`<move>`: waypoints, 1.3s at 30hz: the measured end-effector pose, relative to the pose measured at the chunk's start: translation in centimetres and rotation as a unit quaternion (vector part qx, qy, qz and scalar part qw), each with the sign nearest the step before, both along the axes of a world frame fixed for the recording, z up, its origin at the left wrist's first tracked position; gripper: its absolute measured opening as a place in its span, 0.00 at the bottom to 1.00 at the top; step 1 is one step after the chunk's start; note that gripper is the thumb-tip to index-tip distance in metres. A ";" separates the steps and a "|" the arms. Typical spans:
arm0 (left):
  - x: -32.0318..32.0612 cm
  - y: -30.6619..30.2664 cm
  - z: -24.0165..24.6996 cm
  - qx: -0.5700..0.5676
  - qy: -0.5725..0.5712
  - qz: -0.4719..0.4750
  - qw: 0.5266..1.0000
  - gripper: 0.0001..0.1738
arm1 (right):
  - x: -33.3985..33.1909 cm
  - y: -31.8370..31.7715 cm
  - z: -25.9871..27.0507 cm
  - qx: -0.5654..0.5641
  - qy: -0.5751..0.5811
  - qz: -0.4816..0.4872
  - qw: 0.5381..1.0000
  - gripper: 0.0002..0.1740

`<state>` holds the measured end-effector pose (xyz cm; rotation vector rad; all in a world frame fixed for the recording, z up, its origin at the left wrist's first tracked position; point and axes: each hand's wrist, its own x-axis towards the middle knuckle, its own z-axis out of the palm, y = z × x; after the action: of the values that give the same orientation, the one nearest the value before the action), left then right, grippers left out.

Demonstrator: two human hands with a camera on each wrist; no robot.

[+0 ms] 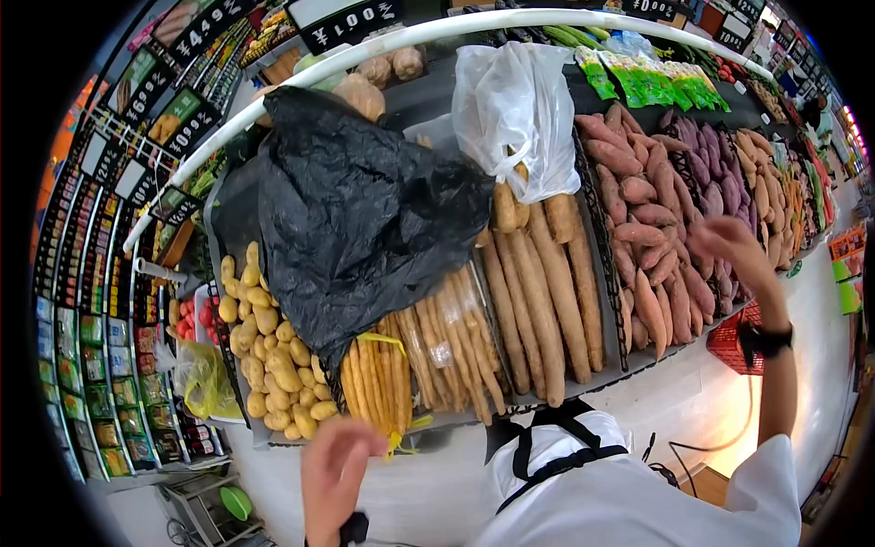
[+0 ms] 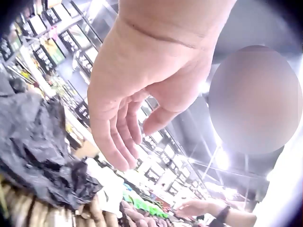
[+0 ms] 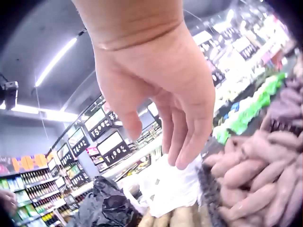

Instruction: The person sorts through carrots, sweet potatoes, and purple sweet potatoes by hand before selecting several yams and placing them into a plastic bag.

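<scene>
Left hand hangs empty, fingers loosely together, near the potatoes at 8 o'clock; right hand, same deal, is by the sweet potatoes toward 3 o'clock, height's hard to judge. Probably firm, lightish, bruise easily, so I'd grab mid-body.

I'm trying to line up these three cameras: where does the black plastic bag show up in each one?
Head: the black plastic bag is left of centre, spread over produce.
Left wrist: at the left edge, mostly in the lower half.
Right wrist: at the bottom, left of centre.
Shared landmark: the white plastic bag, to the black one's right in all three pictures.
</scene>
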<state>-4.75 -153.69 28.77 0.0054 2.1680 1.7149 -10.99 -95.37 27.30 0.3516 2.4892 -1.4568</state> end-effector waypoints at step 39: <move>-41.6 28.2 -23.6 -0.039 -0.087 0.013 0.995 0.44 | -29.8 -9.0 -21.9 -0.299 0.001 -0.198 0.934 0.40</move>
<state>-46.31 -125.46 5.13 -0.1868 2.1125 1.5789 -40.78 -104.37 5.43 0.7460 1.8976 -2.2665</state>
